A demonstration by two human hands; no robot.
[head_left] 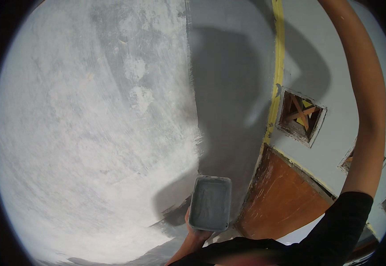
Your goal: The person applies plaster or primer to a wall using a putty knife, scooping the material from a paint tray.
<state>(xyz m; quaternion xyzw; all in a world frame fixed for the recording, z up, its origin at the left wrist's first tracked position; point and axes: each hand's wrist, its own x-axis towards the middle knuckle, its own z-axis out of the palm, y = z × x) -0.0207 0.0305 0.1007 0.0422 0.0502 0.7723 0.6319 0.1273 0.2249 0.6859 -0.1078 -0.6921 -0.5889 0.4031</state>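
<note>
The left forearm (182, 252) comes up from the lower edge, angled to the right, and the left hand (196, 233) is at its end, below and to the left of a grey tray (228, 206). Its grip is closed on the tray's lower left part, supporting it with the open side toward the camera. The right arm (371, 106) is raised along the right side, bent slightly at the elbow, its forearm leaning inward as it leaves the top edge. The right hand lies beyond that edge, so I cannot tell whether its grip is open or closed. Most of the left hand is hidden behind the tray; only a strip at the side and part below it show. The black sleeve (341, 226) covers the right upper arm, which also blocks part of a second wall opening (347, 163). A dark shadow falls over the grey part of the wall (228, 88), beside the patchy white part (91, 133). The tray is a shallow rectangle with rounded corners, smeared grey inside; whether that is a wet layer or dried residue is hard to make out.
</note>
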